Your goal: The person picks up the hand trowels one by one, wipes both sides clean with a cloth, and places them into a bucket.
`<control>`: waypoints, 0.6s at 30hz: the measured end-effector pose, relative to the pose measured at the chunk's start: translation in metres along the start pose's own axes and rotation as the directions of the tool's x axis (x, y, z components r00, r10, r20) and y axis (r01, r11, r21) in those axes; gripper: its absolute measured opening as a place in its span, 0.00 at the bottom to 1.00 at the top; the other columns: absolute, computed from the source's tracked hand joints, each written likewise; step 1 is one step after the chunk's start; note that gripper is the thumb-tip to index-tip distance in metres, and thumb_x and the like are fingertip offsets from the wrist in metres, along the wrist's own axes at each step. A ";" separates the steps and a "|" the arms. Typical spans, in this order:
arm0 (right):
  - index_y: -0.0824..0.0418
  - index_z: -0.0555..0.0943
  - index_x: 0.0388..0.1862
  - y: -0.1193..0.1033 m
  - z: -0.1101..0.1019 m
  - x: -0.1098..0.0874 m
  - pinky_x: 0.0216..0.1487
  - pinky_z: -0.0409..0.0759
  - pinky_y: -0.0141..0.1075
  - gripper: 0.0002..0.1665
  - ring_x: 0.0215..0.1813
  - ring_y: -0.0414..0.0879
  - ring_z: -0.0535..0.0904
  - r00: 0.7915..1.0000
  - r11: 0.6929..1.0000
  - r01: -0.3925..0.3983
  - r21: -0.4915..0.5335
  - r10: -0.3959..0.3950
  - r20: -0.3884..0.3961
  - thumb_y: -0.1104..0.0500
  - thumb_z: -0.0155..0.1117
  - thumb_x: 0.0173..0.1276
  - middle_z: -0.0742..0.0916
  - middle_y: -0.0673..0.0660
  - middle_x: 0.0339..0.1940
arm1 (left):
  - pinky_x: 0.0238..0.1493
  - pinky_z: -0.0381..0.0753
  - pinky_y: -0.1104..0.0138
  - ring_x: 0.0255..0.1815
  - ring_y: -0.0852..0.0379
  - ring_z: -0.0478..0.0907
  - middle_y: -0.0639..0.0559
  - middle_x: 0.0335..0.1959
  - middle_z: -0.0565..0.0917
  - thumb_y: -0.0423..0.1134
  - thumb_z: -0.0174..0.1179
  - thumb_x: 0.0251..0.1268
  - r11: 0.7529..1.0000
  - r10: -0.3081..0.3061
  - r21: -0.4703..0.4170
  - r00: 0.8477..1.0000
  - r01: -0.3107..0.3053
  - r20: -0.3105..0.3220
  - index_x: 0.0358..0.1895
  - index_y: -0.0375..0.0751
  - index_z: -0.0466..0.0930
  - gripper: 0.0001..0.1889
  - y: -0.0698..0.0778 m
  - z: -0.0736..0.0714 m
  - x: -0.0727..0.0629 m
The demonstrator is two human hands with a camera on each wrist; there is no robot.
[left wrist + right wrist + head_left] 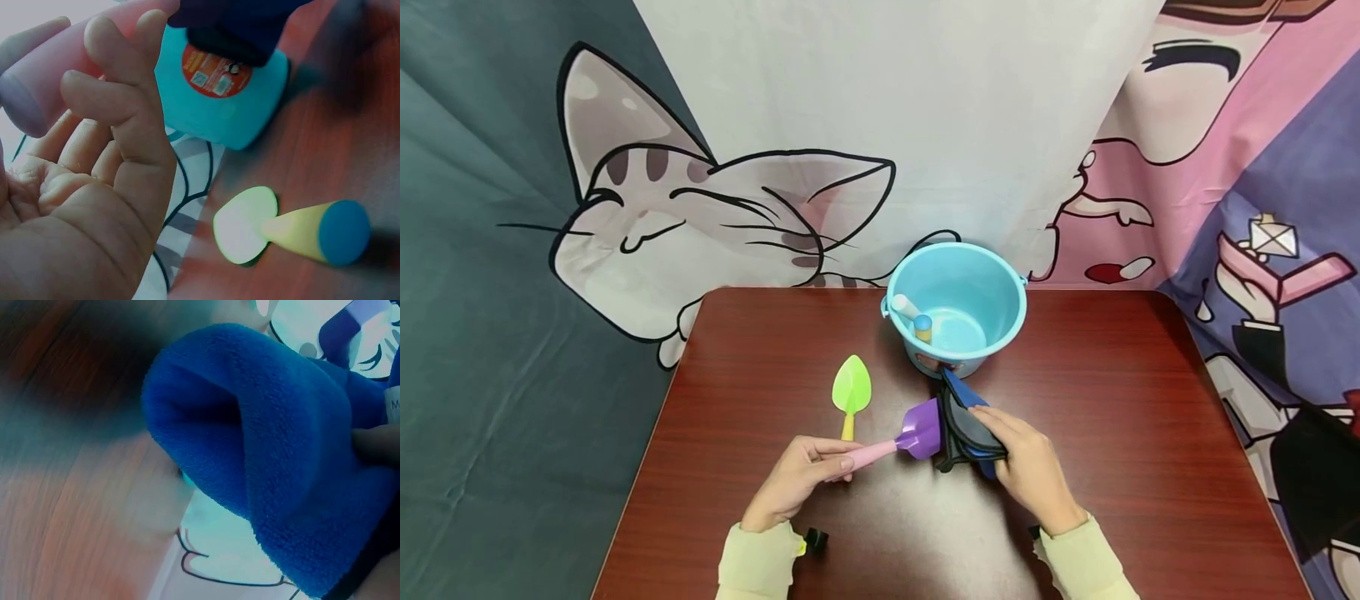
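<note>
Left hand pinched on the pink handle of a purple shovel, right hand gripping a blue, grey and black cloth, a person works above a desk. The blade is up against the cloth, its far edge out of sight. Wiping appears to be under way on this shovel and, by the look of it, unfinished. A green shovel lies on the desk near the left hand; a white handle and a blue-tipped yellow handle are already in the light-blue bucket. Whether any of these has been wiped, the pictures cannot tell. The left wrist view catches the green shovel's blue handle end, hidden in the head view, and more of the bucket's round red label. The right wrist view reveals the cloth's plush fold and a pale tag, both lost from above.
</note>
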State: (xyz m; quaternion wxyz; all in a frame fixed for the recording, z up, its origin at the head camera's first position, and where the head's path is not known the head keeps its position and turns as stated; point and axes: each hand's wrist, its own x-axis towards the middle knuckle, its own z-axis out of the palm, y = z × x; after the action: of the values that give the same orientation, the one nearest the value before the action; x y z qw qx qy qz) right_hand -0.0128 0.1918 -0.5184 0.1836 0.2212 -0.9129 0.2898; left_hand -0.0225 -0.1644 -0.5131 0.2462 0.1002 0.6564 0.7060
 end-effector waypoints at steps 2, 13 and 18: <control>0.59 0.83 0.60 0.002 -0.002 -0.001 0.47 0.81 0.47 0.48 0.55 0.53 0.84 0.999 0.999 -0.031 -0.005 0.031 -0.016 0.81 0.55 0.33 0.86 0.56 0.56 | 0.36 0.78 0.69 0.31 0.60 0.81 0.46 0.29 0.87 0.30 0.64 0.67 1.000 0.009 0.015 1.000 -0.009 0.009 0.51 0.27 0.85 0.13 0.004 -0.004 -0.002; 0.57 0.85 0.57 0.009 -0.009 -0.007 0.49 0.77 0.44 0.41 0.52 0.52 0.85 0.988 0.992 -0.127 -0.019 0.125 -0.095 0.80 0.58 0.40 0.87 0.54 0.53 | 0.42 0.82 0.66 0.43 0.54 0.85 0.45 0.44 0.89 0.33 0.68 0.64 0.980 0.063 0.189 0.998 -0.057 -0.026 0.52 0.37 0.88 0.14 0.049 -0.012 -0.002; 0.58 0.85 0.57 0.010 -0.008 -0.008 0.50 0.77 0.43 0.41 0.51 0.52 0.85 0.985 0.991 -0.137 -0.008 0.135 -0.107 0.80 0.58 0.41 0.87 0.54 0.52 | 0.45 0.82 0.64 0.45 0.51 0.85 0.45 0.45 0.89 0.32 0.68 0.64 0.967 0.141 0.220 0.989 -0.128 -0.040 0.52 0.38 0.88 0.14 0.074 -0.007 0.002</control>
State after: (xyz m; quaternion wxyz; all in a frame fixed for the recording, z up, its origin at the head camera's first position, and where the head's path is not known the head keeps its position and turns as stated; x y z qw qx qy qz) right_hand -0.0091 0.2064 -0.5206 0.2135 0.1412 -0.9171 0.3058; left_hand -0.0432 -0.1713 -0.4416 0.1671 0.1510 0.7276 0.6480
